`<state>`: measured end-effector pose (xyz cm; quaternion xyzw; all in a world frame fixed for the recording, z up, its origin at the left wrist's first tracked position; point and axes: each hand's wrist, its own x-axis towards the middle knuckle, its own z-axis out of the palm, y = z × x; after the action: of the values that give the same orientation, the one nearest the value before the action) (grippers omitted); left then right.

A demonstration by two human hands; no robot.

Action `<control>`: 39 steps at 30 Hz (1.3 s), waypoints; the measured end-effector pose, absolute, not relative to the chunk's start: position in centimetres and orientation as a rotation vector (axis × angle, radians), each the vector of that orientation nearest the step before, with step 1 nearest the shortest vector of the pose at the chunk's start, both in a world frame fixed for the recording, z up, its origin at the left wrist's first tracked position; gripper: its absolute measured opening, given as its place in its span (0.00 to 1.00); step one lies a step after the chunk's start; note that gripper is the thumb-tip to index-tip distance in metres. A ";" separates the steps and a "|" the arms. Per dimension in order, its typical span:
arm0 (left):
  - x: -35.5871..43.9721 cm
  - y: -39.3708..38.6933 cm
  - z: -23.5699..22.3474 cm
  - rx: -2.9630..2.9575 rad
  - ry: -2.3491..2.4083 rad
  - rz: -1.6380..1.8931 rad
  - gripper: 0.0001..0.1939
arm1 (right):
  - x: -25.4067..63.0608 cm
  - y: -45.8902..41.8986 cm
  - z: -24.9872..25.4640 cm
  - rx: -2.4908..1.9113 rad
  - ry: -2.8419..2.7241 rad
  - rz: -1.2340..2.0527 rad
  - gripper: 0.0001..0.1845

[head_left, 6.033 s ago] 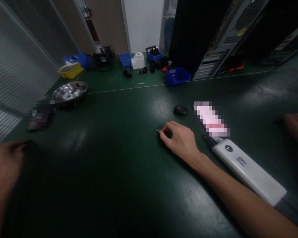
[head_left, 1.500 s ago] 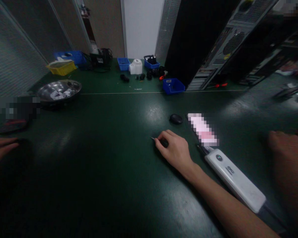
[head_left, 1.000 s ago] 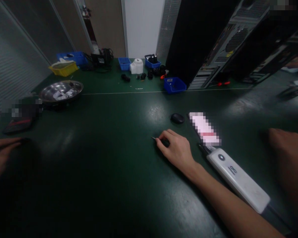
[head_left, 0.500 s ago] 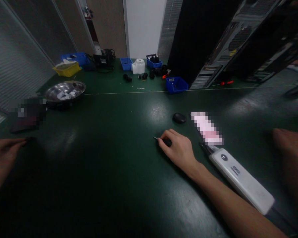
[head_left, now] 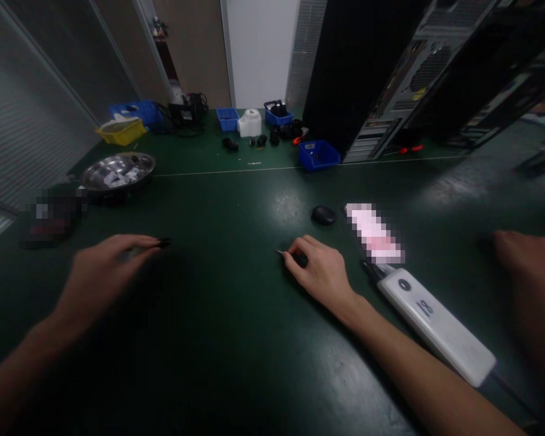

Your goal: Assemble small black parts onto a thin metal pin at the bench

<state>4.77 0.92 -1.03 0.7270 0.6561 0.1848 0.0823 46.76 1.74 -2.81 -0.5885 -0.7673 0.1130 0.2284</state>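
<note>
Honestly, my left grip point(head_left: 103, 266) pinches a black bit point(head_left: 165, 243) over the desk point(head_left: 227, 290), well left of the tool point(head_left: 279, 252) my right grip point(head_left: 323, 267) holds; bit's probably light, stiff, maybe slippery; I'd take it by one end.

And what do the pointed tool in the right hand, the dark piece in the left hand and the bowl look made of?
Pointed tool, right hand: thin, pale grey tip, probably smooth metal.
Dark piece, left hand: black, perhaps plastic, but too small and blurred to judge finish.
Bowl: polished metal, likely steel, by its silvery reflections.
</note>
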 end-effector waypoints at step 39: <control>22.6 2.7 -4.4 2.292 1.033 0.765 0.14 | 46.2 1.3 -2.4 -1.342 -2.272 0.483 0.11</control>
<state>22.63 2.68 -4.37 0.8437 0.3801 0.2816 0.2539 46.21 1.28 -2.42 -0.4872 -0.8248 0.1754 0.2274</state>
